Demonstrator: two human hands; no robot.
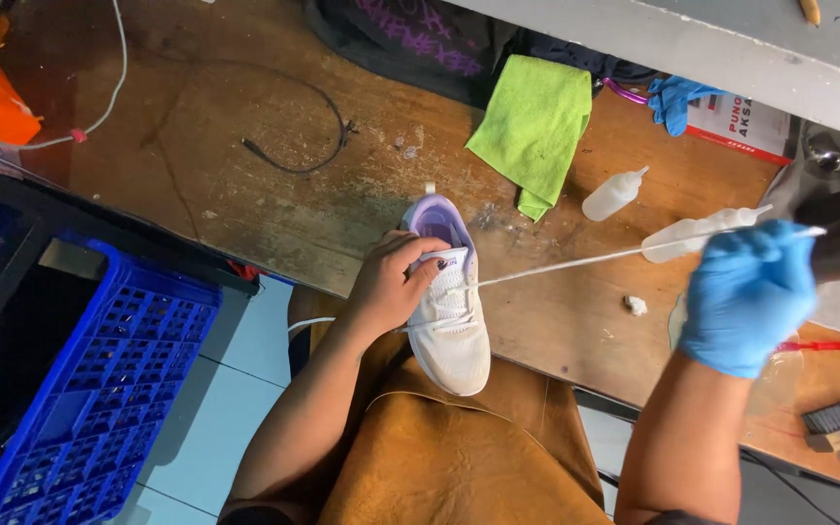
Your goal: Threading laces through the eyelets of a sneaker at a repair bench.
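The left hand (pixel 393 282) covers the near side of the white shoe (pixel 451 321). The gloved right hand (pixel 746 292) is blurred, hiding its grip on the lace (pixel 576 262). The blue crate (pixel 89 389) runs off the bottom edge.

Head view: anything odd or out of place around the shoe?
Only the right hand wears a blue glove; the left hand on the white sneaker is bare. A spare blue glove lies crumpled by the green cloth, and the wooden bench is scuffed and stained.
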